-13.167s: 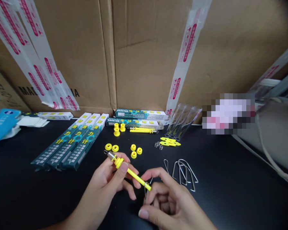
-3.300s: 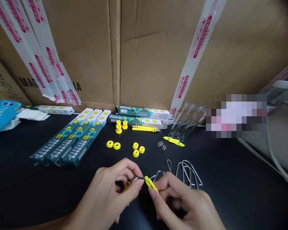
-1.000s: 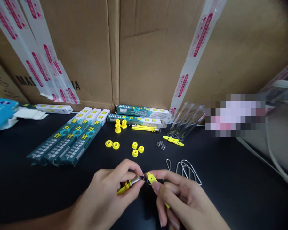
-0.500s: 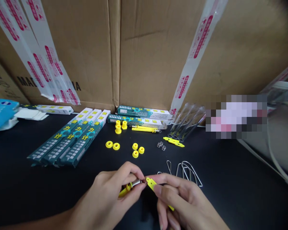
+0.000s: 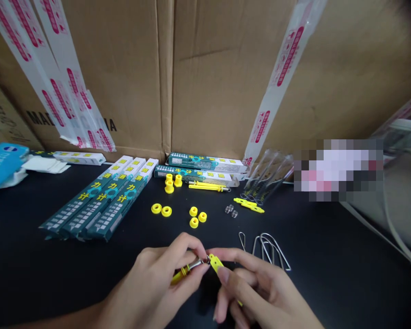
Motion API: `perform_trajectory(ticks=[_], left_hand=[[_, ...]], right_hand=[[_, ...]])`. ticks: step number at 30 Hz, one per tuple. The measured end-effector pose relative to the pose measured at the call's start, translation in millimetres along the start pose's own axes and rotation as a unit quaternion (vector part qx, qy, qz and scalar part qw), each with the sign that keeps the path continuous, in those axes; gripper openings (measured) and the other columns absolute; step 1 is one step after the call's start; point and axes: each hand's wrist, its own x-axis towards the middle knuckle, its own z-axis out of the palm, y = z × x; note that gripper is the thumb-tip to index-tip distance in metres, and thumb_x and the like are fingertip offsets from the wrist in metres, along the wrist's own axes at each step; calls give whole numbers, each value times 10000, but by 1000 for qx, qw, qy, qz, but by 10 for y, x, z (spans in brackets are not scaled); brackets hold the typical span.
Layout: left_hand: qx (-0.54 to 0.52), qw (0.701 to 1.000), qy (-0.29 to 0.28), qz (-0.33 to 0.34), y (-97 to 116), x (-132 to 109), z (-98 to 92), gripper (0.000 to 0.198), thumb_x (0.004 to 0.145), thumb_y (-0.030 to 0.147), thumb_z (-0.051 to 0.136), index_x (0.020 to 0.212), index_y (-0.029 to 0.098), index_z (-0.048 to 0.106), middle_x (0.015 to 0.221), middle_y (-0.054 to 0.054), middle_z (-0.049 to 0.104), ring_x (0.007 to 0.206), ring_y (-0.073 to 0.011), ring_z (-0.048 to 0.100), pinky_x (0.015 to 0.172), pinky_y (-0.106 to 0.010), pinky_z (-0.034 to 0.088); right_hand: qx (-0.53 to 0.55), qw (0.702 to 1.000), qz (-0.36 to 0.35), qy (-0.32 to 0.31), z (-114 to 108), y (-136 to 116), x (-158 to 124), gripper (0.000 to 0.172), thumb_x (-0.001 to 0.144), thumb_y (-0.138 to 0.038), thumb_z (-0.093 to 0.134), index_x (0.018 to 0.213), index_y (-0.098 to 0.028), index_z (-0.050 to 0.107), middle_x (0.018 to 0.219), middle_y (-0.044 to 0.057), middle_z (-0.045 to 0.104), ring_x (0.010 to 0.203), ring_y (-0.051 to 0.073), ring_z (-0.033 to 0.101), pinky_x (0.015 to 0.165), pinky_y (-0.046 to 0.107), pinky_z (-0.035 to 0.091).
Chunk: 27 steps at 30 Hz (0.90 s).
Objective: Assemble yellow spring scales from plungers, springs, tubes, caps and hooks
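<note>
Head view: left hand (image 5: 154, 285) pinches a yellow tube (image 5: 181, 274) near its metal end; right hand (image 5: 256, 290) pinches a yellow strip (image 5: 216, 263), which meets that end. Both are held above the table (image 5: 311, 292), just short of wire loops (image 5: 269, 251) and well forward of yellow collars (image 5: 196, 217).

We are reading black "MA…NA" lettering on the cardboard carton (image 5: 123, 68), partly under packing tape (image 5: 65, 96), and yellow characters "力计" on the dark green boxes (image 5: 109, 194).
</note>
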Motion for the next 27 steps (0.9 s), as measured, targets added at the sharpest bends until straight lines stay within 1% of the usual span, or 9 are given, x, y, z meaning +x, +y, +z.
perform_trajectory(ticks=[2,8,14,18,20,22,24,25,27], left_hand=[[-7,1000,-1,3,15,3,-5,68,952,239,510,901,284,505,716,139,754,574,-70,670,586,-115,452],[-16,1000,-2,8,25,23,-3,76,966,267,516,904,293,483,717,161,765,549,-70,655,571,-125,446],[-15,1000,2,12,10,13,-2,57,968,278,522,912,288,526,736,131,753,594,-74,689,603,-121,463],[-20,1000,0,-7,23,10,-3,63,946,265,530,887,284,540,747,117,755,663,-88,724,640,-128,474],[-16,1000,-1,-17,19,8,-1,56,946,262,525,901,288,544,762,117,756,679,-92,726,649,-135,476],[-15,1000,-5,-25,9,7,2,51,952,268,522,912,292,542,767,122,753,674,-89,718,647,-137,473],[-16,999,-10,-31,-1,6,5,45,957,275,522,918,294,535,763,127,742,671,-84,710,654,-135,468],[-14,999,-11,-31,-5,5,7,43,958,274,518,922,293,530,761,126,735,672,-84,708,657,-136,466],[-4,999,-14,-28,-13,1,11,42,957,268,506,921,289,513,747,120,721,660,-87,701,651,-142,462]], right_hand=[[9,1000,7,-1,-2,-5,5,632,767,-689,733,1080,-140,723,589,24,722,406,50,429,461,181,378],[28,1000,12,4,-6,0,14,632,761,-684,745,1069,-132,754,526,17,696,394,46,431,438,161,341],[40,999,12,-2,-7,30,11,638,767,-666,755,1098,-121,749,533,22,703,392,40,445,438,153,339],[32,999,9,-10,-15,28,17,610,778,-662,747,1077,-131,755,540,20,710,395,37,447,439,147,348],[24,1000,3,-10,-17,24,14,601,779,-669,740,1061,-139,752,561,19,721,407,37,460,454,147,387],[16,1000,-9,-2,-16,25,6,600,769,-678,741,1049,-148,731,594,14,732,425,51,490,485,167,467],[4,1000,-19,8,-11,31,-5,585,755,-695,737,988,-161,694,617,8,737,436,72,525,515,210,546],[-6,1000,-22,13,-7,34,-11,573,750,-706,733,941,-170,670,623,7,738,441,82,546,523,226,568],[-33,999,-27,24,5,39,-24,561,743,-729,719,846,-186,623,611,7,737,446,94,588,520,221,567]])
